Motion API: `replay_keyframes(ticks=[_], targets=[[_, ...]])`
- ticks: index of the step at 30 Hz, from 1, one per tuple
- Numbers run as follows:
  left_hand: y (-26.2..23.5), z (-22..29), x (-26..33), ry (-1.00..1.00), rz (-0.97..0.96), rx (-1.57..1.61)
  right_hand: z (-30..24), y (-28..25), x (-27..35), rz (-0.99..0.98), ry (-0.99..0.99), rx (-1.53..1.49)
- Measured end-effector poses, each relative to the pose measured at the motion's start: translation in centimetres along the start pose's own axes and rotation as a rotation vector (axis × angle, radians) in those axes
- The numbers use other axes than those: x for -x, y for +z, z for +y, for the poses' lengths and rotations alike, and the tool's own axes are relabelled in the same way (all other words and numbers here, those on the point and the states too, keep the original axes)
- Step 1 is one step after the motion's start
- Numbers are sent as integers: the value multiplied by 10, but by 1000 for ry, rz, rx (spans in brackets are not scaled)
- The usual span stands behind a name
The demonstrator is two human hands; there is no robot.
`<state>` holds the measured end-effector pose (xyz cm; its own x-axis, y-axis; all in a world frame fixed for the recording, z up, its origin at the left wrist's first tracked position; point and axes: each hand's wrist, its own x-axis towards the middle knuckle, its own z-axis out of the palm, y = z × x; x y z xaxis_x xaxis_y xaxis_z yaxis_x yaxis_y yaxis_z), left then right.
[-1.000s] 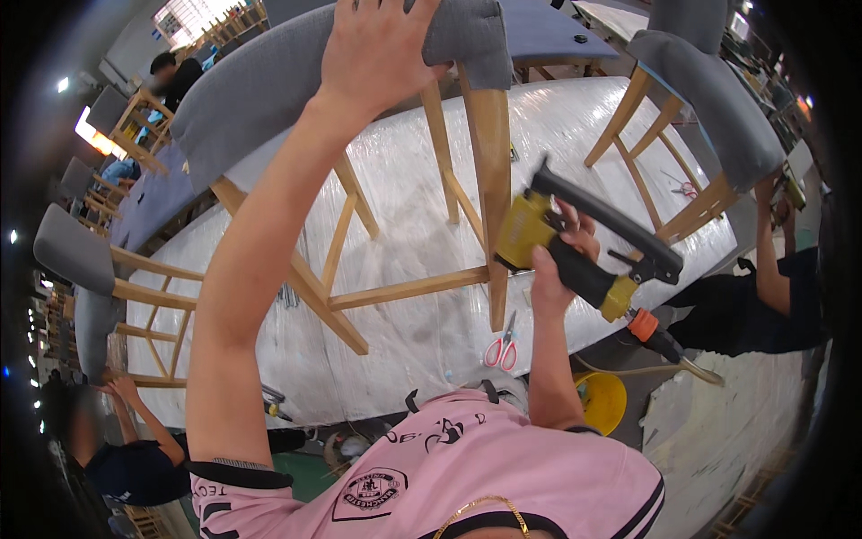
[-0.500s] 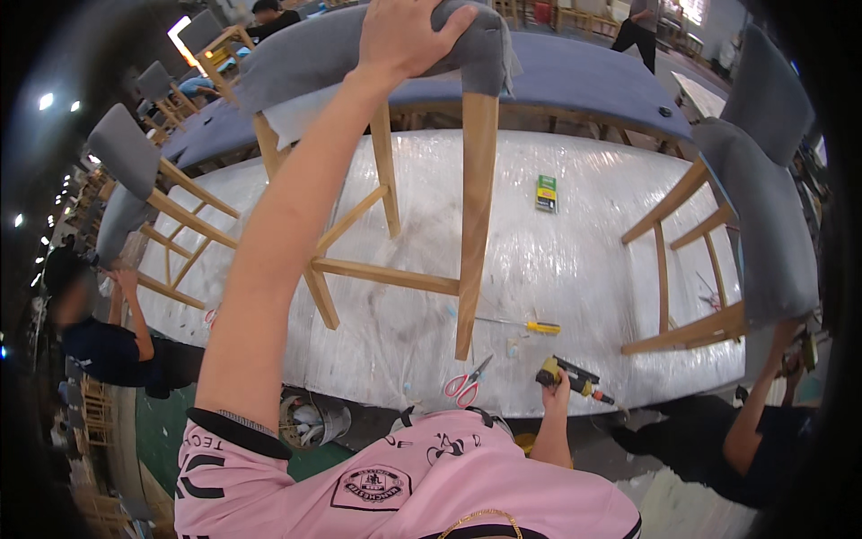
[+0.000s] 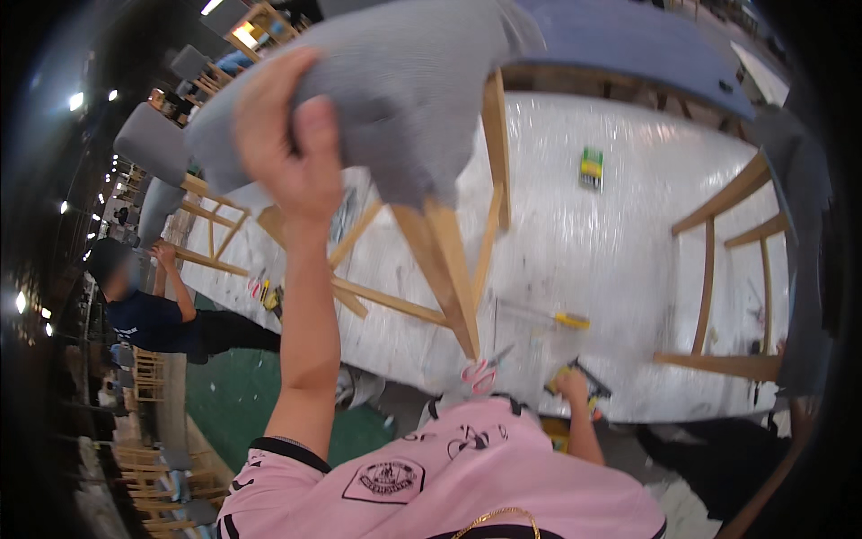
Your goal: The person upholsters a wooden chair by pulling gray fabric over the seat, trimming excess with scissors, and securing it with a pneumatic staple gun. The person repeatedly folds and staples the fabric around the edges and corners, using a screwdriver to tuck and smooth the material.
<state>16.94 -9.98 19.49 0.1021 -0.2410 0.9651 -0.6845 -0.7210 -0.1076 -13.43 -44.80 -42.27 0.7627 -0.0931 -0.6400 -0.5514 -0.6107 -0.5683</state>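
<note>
A grey upholstered wooden chair (image 3: 422,90) stands tilted before me on the plastic-covered table (image 3: 628,269). My left hand (image 3: 292,148) grips its padded seat at the left, thumb and fingers closed over the fabric. One front leg slants down toward red-handled scissors (image 3: 479,375) at the table's near edge. To the right of the scissors, my right hand (image 3: 572,386) is closed round a black and yellow staple gun (image 3: 593,375), low by the table edge. Beyond the gun lies a screwdriver (image 3: 571,320) with a yellow handle.
A green and yellow box (image 3: 591,168) lies farther back. Another grey chair (image 3: 808,251) stands on the right, near a partly visible person. At the left, a co-worker (image 3: 148,310) handles a further chair (image 3: 157,144). A blue-covered table (image 3: 628,36) runs behind.
The chair has turned and tipped, bringing more of its grey seat into view. My left hand has shifted left and down with it. My view has swung somewhat; the staple gun stays in my right hand.
</note>
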Motion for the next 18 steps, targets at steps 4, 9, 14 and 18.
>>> replay_keyframes(ticks=[4, 9, 14, 18], targets=[[-55, 34, 50, -75, 83, -20, -109, -17, -3, -178, -135, -197], [-130, 79, 126, -157, 0, -380, -160, 72, -28, -570, -316, 32], [-199, 95, 178, -287, -54, -693, -158, 149, -23, -674, -428, 311], [-229, 84, 203, -337, -75, -792, -122, 164, -33, -486, -549, 140]])
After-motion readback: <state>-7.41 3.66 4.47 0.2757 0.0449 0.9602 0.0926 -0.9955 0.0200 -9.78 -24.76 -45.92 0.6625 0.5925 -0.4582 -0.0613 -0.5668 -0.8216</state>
